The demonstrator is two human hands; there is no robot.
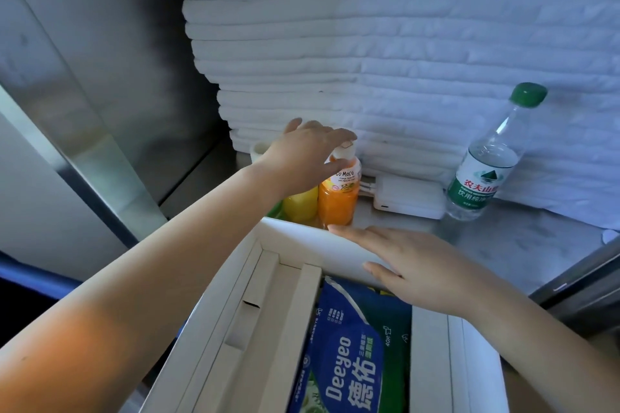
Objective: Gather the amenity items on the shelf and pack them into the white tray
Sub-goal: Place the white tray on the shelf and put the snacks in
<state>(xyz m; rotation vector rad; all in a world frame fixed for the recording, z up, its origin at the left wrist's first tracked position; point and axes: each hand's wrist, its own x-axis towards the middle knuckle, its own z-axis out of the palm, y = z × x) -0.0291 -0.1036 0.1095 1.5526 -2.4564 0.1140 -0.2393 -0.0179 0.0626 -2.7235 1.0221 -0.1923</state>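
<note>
1. The left hand (302, 157) reaches in from the lower left to just above the centre of the frame, over the white cap of an orange drink bottle (337, 201). Its fingers are spread and only loosely bent, with the cap between thumb and forefinger. It does not grip the bottle, and I cannot tell whether the thumb touches it.
2. The right hand (412, 265) lies flat, fingers straight and together, on the far wall of the white tray (295, 238), right of centre. It holds nothing.
3. The tray fills the lower middle of the frame. A blue-and-green wipes pack (352, 362) lies inside it, between cardboard dividers.
4. The orange bottle stands upright on the steel shelf (496, 241), just beyond the tray's far wall. A yellow bottle (300, 206) stands beside it on the left, touching or nearly so.
5. Right of the orange bottle lies a white charger block (409, 198). Further right, a clear water bottle (483, 174) with a green cap leans back against the towels.
6. A tall stack of folded white towels (369, 60) fills the upper middle and right.
7. A small white cup (260, 149) peeks out behind the left wrist.
</note>
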